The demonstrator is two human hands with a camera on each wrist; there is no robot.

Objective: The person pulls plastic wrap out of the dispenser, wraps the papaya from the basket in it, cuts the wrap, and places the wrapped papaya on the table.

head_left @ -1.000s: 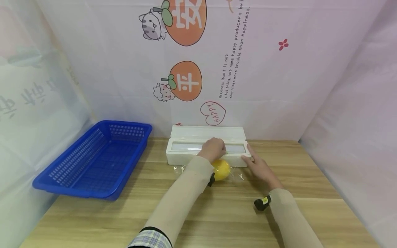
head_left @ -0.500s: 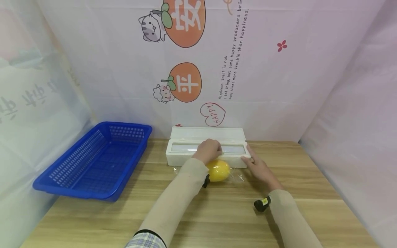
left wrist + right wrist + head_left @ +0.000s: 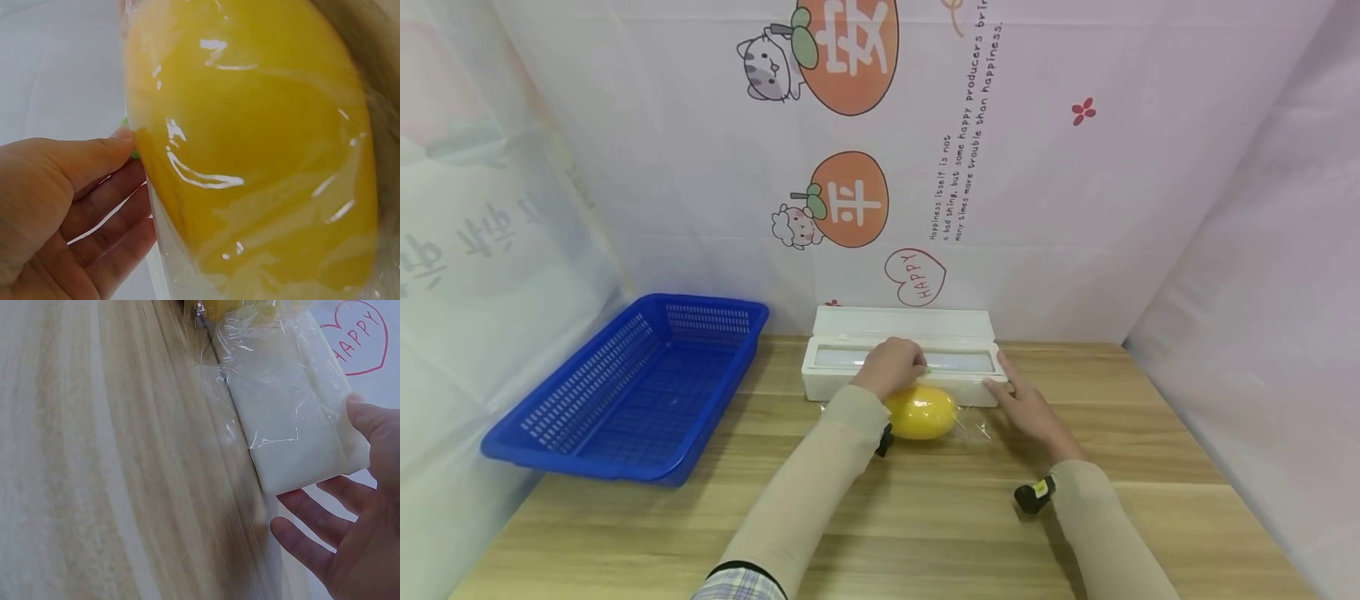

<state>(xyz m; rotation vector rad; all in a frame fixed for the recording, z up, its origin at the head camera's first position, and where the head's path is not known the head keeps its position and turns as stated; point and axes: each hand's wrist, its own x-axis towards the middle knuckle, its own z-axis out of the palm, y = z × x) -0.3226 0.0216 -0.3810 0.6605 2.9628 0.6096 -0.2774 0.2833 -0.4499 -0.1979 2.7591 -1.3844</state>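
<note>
A long white cling film dispenser [image 3: 838, 387] stands against the back wall with its lid [image 3: 902, 323] raised. In front of it lies a smooth yellow fruit-like object [image 3: 923, 414] under clear plastic film [image 3: 275, 400]. My left hand [image 3: 891, 367] is at the dispenser's front edge; its thumb and forefinger pinch a small green slide cutter [image 3: 134, 154], mostly hidden by the fingers. At the dispenser's right end my right hand [image 3: 1028, 410] grips the corner, thumb on top and fingers around the end.
A blue plastic basket [image 3: 715, 421] with mesh sides sits at the left of the wooden table [image 3: 955, 533]. Printed white cloth [image 3: 1037, 208] hangs behind and at both sides.
My left hand has slid leftward along the dispenser's front edge, so more of the yellow object shows. The right hand has stayed at the right end.
</note>
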